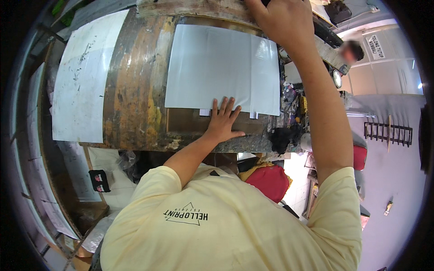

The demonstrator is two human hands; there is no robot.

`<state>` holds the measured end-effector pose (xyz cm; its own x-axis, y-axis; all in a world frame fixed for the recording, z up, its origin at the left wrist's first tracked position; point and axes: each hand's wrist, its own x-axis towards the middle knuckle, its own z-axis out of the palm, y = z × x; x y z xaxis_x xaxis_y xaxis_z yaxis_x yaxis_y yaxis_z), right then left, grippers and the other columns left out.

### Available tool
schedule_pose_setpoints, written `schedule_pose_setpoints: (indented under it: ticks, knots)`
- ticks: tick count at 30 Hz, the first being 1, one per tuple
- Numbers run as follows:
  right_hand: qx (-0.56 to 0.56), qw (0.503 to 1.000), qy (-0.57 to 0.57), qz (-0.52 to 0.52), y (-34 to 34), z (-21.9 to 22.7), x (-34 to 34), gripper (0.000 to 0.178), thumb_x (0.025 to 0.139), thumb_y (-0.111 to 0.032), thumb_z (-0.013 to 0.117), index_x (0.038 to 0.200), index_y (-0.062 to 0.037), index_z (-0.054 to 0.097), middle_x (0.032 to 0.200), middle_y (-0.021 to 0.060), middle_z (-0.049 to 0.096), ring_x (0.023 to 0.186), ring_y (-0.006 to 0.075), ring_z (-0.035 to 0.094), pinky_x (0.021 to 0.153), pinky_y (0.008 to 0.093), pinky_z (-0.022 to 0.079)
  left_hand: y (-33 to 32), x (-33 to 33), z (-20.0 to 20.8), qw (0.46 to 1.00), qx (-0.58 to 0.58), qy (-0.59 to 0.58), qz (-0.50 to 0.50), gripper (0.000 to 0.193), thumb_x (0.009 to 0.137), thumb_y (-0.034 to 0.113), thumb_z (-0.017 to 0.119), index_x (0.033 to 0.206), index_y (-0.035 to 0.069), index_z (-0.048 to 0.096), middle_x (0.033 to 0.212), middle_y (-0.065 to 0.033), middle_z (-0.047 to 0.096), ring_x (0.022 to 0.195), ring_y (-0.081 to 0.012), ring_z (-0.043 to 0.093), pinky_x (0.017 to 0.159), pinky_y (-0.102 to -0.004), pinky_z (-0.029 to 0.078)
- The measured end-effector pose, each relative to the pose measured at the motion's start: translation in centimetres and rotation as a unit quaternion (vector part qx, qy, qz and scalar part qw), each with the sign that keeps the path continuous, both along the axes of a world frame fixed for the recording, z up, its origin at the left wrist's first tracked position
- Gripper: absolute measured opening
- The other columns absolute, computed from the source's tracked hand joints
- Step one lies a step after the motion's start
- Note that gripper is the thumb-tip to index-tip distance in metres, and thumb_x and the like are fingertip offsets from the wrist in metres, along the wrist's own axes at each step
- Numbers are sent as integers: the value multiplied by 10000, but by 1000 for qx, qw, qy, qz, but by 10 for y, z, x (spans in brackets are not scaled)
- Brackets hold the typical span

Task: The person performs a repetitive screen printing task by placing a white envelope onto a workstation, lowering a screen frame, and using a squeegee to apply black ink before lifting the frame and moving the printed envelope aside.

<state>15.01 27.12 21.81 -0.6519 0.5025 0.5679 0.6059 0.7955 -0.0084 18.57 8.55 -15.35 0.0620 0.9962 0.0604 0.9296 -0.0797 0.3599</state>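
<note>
A white sheet [221,67] lies over a brown framed panel [185,122] on the worktable. My left hand [221,122] rests flat with fingers spread, its fingertips on the sheet's near edge and its palm over the panel's near part. Two small pale tabs [205,112] stick out from under that edge, one on each side of the hand. My right arm stretches far forward, with my right hand [285,22] beyond the sheet's far right corner. Its fingers curl by something dark at the top edge, where the picture cuts them off, so their grip is hidden.
Another white sheet or board [86,81] lies at the table's left. Paint-stained clutter and a black cloth [281,137] cover the right end. Shelving [58,189] stands on the left, a red seat [269,183] below the table. Another person's head [352,52] shows far right.
</note>
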Motion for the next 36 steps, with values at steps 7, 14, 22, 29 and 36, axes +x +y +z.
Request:
schedule_pose_setpoints:
  ticks: [7,14,22,29,36]
  knots:
    - [-25,1000,14,1,-2,6,-6,470,914,-421,631,1102,9,673,938,243,724,941,430,678,915,541,485,-5,-7,8,999,38,15,1,1202,819,889,569,1707,174,189,1741,-237,179,1613,-453,117,1236,-754,4]
    - [-8,1000,-5,-17,-8,-20,10,554,927,-471,639,1275,-41,627,1059,193,720,1026,364,672,926,553,466,-10,-132,124,789,43,-526,314,1195,762,350,974,1639,-17,249,1225,-184,676,1100,-242,712,889,-385,604]
    - [-133,956,-243,100,-68,-148,68,372,941,-454,700,1121,-130,732,1072,106,642,1071,307,597,867,473,475,-78,-197,127,826,10,-438,355,988,620,447,1026,1380,-15,596,1360,-208,646,1191,-318,661,1019,-469,530]
    - [-290,937,-181,79,-111,-289,93,436,843,-367,813,1175,-100,719,1045,94,675,997,312,637,873,453,550,-98,-182,25,929,1,-134,346,1102,556,586,996,1436,42,618,1125,-124,529,1100,-349,520,1015,-471,437]
    - [-247,948,-180,90,-56,-319,54,564,838,-313,835,1327,-103,647,1181,99,638,1127,334,606,997,528,548,-106,-187,12,938,-6,-120,326,1227,503,621,978,1514,60,570,1052,-109,494,1019,-324,496,923,-462,424]
